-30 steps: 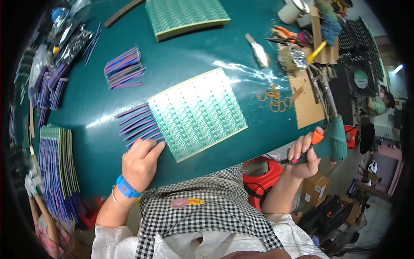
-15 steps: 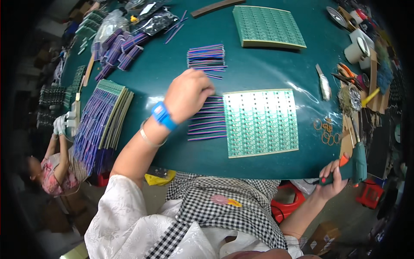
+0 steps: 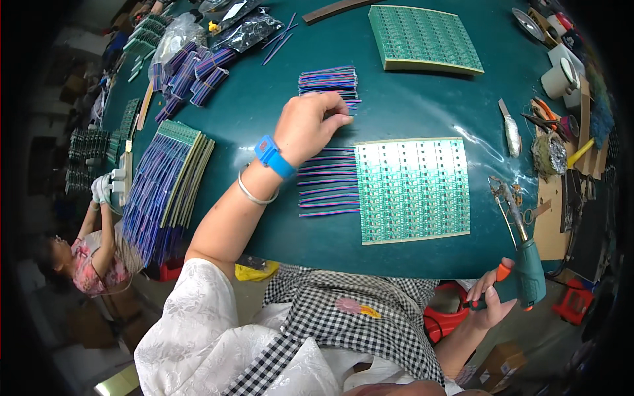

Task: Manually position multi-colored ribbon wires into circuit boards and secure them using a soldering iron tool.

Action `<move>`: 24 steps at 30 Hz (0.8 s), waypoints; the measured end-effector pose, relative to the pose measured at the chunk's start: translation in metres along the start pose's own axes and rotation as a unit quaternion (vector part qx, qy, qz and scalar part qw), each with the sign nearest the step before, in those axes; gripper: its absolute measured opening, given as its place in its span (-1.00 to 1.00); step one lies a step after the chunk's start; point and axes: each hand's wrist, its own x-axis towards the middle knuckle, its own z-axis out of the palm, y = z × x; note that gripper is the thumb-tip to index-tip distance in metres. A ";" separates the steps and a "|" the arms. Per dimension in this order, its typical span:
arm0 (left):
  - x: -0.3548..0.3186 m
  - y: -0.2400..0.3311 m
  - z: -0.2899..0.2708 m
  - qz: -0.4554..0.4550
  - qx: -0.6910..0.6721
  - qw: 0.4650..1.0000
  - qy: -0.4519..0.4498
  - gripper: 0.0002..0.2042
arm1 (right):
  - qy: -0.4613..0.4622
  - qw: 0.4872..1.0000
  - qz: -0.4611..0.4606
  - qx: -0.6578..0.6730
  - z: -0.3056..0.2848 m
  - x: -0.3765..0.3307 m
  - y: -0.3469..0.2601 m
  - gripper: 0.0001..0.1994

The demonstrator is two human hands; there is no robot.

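My left hand (image 3: 308, 125), with a blue wristband and a metal bangle, reaches across the green table and pinches wires at the near edge of a bundle of purple-blue wires (image 3: 327, 80). Just below it a green circuit panel (image 3: 413, 189) lies flat with a row of the same wires (image 3: 328, 183) attached along its left side. My right hand (image 3: 490, 298) is below the table's near edge, shut on a teal soldering gun with an orange trigger (image 3: 528, 272).
A second circuit panel stack (image 3: 422, 37) lies at the far side. A pile of wired panels (image 3: 165, 179) sits at left, loose wire bundles (image 3: 191, 74) beyond it. Tape rolls (image 3: 559, 77), solder wire and pliers crowd the right edge. Another person (image 3: 82, 254) works at lower left.
My left hand has moved from the wires beside the panel up to the far wire bundle. The view has swung left; my right hand keeps the soldering gun below the table edge.
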 end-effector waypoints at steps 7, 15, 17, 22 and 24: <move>-0.059 0.049 -0.009 -0.006 -0.161 0.983 -0.087 -0.86 | -0.062 0.996 0.052 0.021 0.013 -0.015 0.001 -0.38; -0.128 0.045 0.018 0.086 -0.090 0.989 -0.085 -0.75 | -0.115 0.975 0.190 0.014 0.027 -0.042 0.002 -0.37; -0.134 0.043 0.024 0.101 -0.077 0.990 -0.063 -0.72 | -0.112 0.969 0.217 0.023 0.031 -0.047 0.003 -0.36; -0.139 0.039 0.033 0.125 -0.065 0.990 -0.016 -0.66 | -0.081 0.957 0.279 -0.001 0.044 -0.052 -0.001 -0.39; -0.141 0.036 0.034 0.129 -0.070 0.989 -0.006 -0.65 | -0.061 0.949 0.310 -0.011 0.050 -0.054 -0.003 -0.40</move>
